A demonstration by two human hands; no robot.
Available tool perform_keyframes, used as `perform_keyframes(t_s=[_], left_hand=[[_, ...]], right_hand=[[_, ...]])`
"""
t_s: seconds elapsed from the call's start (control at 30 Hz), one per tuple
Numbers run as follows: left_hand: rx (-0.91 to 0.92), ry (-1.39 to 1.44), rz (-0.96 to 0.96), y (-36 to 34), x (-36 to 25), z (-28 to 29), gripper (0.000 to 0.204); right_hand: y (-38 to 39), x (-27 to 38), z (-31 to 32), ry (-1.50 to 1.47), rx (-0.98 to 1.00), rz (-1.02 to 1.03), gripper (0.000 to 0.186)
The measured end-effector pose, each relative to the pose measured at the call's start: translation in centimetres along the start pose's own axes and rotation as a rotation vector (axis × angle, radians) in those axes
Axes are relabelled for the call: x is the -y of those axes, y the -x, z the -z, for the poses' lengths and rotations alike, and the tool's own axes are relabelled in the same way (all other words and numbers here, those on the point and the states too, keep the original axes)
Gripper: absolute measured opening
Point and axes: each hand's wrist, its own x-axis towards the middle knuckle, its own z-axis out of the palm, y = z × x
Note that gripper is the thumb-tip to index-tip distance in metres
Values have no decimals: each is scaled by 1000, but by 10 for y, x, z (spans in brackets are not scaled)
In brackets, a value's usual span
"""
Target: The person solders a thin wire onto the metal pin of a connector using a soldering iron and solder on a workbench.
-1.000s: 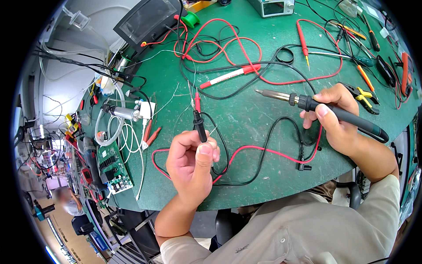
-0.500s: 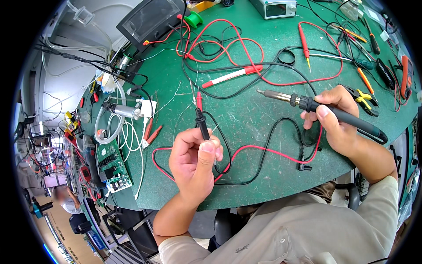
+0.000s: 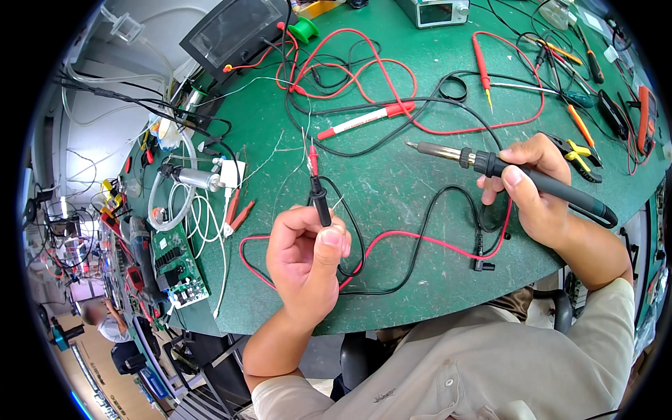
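My left hand (image 3: pixel 306 262) is closed, pinching a black test probe (image 3: pixel 320 201) between thumb and fingers. Just above the black body shows a red probe end (image 3: pixel 313 162); I cannot tell whether it is a separate probe. Thin bare wire stands beside its tip. Gripped in my right hand (image 3: pixel 533 185) is a soldering iron (image 3: pixel 483 161), its metal tip pointing left toward the probe but well apart from it. A red lead (image 3: pixel 420 239) and a black lead (image 3: pixel 428 222) loop over the table between my hands.
On the green table (image 3: pixel 392 308) lie a red-and-white marker (image 3: pixel 360 122), a red probe (image 3: pixel 481 64) and yellow-black pliers (image 3: pixel 579 155). A circuit board (image 3: pixel 183 269), white cables and a small pump-like cylinder (image 3: pixel 196 177) crowd the left. A bench instrument (image 3: pixel 437 12) stands at the back.
The view has shifted slightly. My left hand and the probe sit a little lower in the picture, and the iron's tip appears slightly farther left. Both grips stay the same.
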Motion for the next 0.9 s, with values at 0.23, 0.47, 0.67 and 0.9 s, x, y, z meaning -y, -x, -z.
perform_keyframes(t_s=[0.23,0.47,0.67,0.9], left_hand=[[-8,-80,-4,-1,-2,-2,21],[-11,-98,-3,0,-1,0,20],[-9,-107,-7,1,-1,1,21],[-8,-109,-15,1,-1,0,23]], right_hand=[[0,0,-1,-10,-11,-15,14],[0,0,0,-1,5,-7,14],[0,0,0,2,5,-5,14],[0,0,0,10,2,-4,14]])
